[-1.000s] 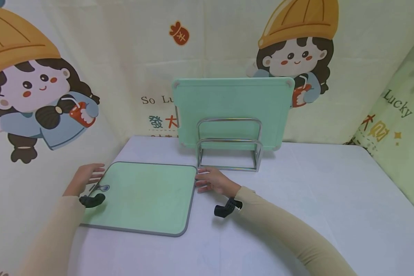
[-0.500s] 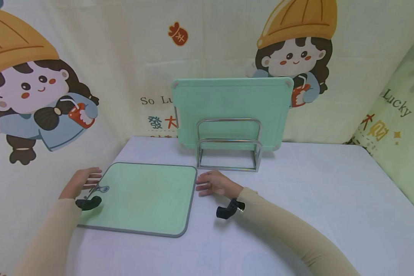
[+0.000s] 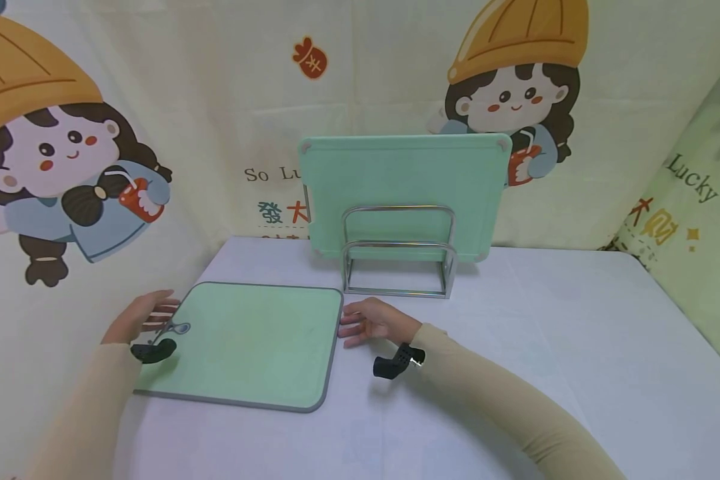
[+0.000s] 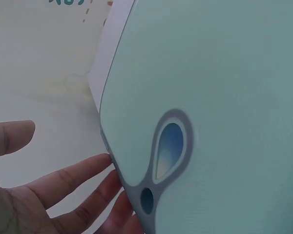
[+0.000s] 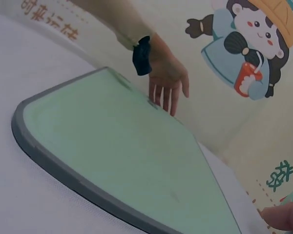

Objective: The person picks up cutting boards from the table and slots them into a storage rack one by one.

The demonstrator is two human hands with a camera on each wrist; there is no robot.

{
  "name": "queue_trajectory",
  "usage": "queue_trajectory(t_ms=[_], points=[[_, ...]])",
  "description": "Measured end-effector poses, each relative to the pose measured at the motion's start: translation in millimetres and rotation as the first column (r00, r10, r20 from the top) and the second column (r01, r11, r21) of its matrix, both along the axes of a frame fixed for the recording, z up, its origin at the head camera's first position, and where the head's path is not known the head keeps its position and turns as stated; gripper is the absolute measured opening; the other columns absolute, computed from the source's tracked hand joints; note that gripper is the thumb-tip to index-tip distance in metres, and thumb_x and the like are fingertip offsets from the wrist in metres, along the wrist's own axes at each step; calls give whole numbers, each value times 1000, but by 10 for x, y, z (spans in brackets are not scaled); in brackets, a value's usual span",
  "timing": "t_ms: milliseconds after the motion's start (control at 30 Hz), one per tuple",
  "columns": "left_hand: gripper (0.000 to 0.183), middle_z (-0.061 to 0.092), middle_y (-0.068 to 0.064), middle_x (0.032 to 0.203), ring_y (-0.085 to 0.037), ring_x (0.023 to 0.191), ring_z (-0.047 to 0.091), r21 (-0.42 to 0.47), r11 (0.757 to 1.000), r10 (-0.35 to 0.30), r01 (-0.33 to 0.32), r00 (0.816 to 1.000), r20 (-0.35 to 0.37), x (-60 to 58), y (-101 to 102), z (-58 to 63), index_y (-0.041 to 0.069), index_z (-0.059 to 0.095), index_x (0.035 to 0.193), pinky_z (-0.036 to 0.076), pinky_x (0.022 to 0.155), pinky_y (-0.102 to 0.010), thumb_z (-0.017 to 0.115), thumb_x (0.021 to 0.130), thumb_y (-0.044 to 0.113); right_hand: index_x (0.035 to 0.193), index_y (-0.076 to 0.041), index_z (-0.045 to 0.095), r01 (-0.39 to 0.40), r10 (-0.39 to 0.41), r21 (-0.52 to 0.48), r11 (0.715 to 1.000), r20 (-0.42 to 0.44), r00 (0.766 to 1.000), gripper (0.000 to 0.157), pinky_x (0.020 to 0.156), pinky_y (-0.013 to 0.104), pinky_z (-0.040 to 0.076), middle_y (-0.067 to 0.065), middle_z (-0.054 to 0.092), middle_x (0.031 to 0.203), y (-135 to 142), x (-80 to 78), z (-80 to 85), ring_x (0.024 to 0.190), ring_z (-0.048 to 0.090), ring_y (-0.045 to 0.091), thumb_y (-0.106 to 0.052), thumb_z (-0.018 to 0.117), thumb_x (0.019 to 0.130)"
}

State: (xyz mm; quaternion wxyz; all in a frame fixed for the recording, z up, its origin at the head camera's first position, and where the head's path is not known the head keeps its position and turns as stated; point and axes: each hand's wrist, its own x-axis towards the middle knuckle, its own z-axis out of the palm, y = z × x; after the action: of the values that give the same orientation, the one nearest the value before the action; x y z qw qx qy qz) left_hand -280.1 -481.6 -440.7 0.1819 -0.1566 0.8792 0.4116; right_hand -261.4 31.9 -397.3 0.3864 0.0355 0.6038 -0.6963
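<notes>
A light green cutting board (image 3: 252,347) with a grey rim lies flat on the left part of the table. Near its left edge is a grey-rimmed handle hole (image 4: 170,148), seen closely in the left wrist view. My left hand (image 3: 137,319) is at that edge, fingers extended and fingertips against the rim, thumb held apart. At the opposite edge is my right hand (image 3: 381,321), fingers spread and loosely bent, tips close to the rim; whether they touch it I cannot tell. Only a fingertip (image 5: 285,217) of the right hand shows in its own wrist view.
A second green board (image 3: 408,173) stands upright in a metal wire rack (image 3: 396,292) behind the right hand. White cloth covers the table (image 3: 504,347). Patterned curtain (image 3: 228,100) closes off the back and sides. Black cameras (image 3: 390,367) sit on both wrists.
Both hands have shifted slightly toward me, the left also a little outward. The right fingertips have slid a short way down along the board's edge. The board stays in place.
</notes>
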Motion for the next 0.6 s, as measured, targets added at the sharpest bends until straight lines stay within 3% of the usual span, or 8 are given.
queue_trajectory(t_ms=[167, 333, 467, 600], points=[[90, 37, -32, 141, -37, 113, 53, 2, 1000, -3, 3, 1000, 31, 88, 156, 207, -9, 25, 142, 51, 91, -46, 23, 92, 65, 121, 2, 46, -15, 15, 13, 1000, 9, 1000, 28, 92, 47, 52, 17, 52, 116, -16, -7, 13, 111, 59, 37, -12, 45, 96], [88, 40, -35, 137, -41, 113, 51, 8, 1000, -7, 7, 1000, 30, 268, 400, 450, -14, 25, 140, 49, 94, -48, 22, 95, 61, 111, -2, 49, -11, 11, 39, 999, 8, 1000, 20, 84, 44, 55, 11, 53, 100, -44, -17, 9, 92, 63, 27, -14, 46, 96], [86, 35, -34, 141, -46, 121, 43, 34, 999, -9, 8, 1000, 24, 347, 470, 501, -13, 25, 141, 44, 99, -53, 21, 95, 60, 109, 0, 51, -7, 7, 63, 998, -3, 1000, 18, 82, 42, 56, 8, 54, 96, -72, -13, -4, 83, 62, 23, -11, 46, 96], [82, 43, -30, 138, -42, 121, 44, 62, 998, 20, -21, 1000, 16, 368, 462, 486, -10, 28, 141, 43, 99, -53, 26, 96, 58, 113, 3, 51, 4, -2, 85, 996, -26, 1000, 22, 84, 42, 56, 7, 55, 93, -95, 7, -6, 80, 62, 21, -9, 46, 96]])
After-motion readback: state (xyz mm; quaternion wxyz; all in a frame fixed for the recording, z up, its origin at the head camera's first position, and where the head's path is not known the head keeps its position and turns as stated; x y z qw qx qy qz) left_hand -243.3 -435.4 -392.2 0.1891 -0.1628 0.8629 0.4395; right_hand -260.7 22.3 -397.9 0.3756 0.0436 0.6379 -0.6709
